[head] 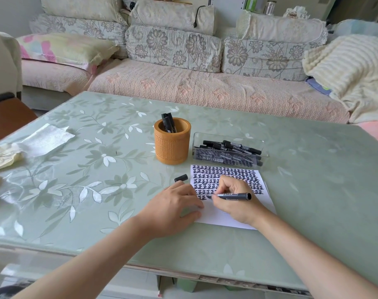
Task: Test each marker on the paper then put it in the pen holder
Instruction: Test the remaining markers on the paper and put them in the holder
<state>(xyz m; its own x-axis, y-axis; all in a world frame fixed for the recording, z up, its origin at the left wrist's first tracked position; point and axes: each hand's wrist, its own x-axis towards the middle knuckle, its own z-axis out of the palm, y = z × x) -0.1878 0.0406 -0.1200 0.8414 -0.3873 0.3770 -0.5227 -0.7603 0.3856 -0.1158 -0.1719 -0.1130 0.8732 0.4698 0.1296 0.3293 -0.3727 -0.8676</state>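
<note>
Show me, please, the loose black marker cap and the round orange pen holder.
Loose black marker cap [181, 178]: head view, middle of its side.
Round orange pen holder [172, 147]: head view, front outer wall.

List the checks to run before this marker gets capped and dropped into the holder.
1. The marker gripped by the right hand, tip on the paper: ok.
2. Its own ink mark, among so many: cannot tell.
3. The cap lying free beside the paper, near the left hand: ok.
4. The marker capped: not ok.
5. The pen holder upright, space inside: ok.
</note>
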